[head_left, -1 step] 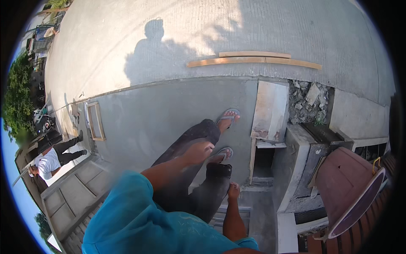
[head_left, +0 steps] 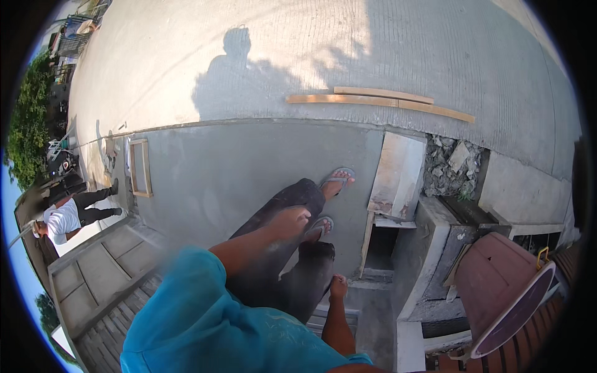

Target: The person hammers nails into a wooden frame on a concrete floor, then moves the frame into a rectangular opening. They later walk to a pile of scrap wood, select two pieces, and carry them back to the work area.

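My left hand (head_left: 292,222) hovers over my dark trousers (head_left: 273,214), its fingers curled in. Nothing shows in it, though it is a little blurred. Lower and to the right, my right hand (head_left: 339,286) hangs beside my other knee, fingers closed and no object visible. My feet, in grey flip-flops (head_left: 317,229), stand on smooth grey concrete (head_left: 199,174). Right of my feet a stained, pale board (head_left: 398,171) lies at a slant above a dark rectangular opening (head_left: 380,247). Neither hand touches the board.
Wooden strips (head_left: 385,98) lie on the ribbed pavement ahead. Broken rubble (head_left: 451,165) fills a gap beside the board. A large pinkish tub (head_left: 497,283) leans on its side at right. Leftward are a wooden frame (head_left: 140,168) and a person in a white shirt (head_left: 62,221).
The view has tilted slightly, so the strips, board and rubble sit lower in the picture, and the tub farther left. Both hands keep nearly the same pose.
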Tool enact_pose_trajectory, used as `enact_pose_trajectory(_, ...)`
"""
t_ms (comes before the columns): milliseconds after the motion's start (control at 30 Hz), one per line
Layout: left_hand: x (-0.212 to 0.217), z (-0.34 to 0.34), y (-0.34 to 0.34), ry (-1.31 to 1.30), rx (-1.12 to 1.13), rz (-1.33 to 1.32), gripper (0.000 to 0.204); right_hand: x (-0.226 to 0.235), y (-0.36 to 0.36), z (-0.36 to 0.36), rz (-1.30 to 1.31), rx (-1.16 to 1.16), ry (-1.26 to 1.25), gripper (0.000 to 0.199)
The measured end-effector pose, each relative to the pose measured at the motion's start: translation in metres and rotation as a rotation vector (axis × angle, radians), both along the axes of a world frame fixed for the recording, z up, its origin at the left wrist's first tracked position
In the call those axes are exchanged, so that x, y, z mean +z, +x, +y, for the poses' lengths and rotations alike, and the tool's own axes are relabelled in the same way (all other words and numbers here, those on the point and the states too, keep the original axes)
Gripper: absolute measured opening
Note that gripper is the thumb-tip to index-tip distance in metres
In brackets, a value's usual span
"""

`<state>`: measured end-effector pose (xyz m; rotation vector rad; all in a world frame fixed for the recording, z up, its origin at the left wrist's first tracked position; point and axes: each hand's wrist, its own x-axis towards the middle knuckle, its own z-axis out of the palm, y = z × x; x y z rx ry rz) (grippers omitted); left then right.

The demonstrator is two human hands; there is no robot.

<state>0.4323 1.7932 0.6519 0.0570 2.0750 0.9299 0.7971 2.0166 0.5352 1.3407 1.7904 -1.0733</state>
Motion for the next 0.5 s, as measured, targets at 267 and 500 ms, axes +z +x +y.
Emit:
enact_pose_trajectory(267, 0.067, -0.212, 0.139, -0.24, 0.53, 0.005, 0.039, 0.113, -0.177, 0.029, 0.153, 0.035, -0.197, 0.025)
enact_pose_trajectory(500, 0.073, -0.336, 0.274, -0.445, 0.929, -0.198, 0.032, 0.189, -0.273, -0.027, 0.194, 0.221, -0.151, 0.028)
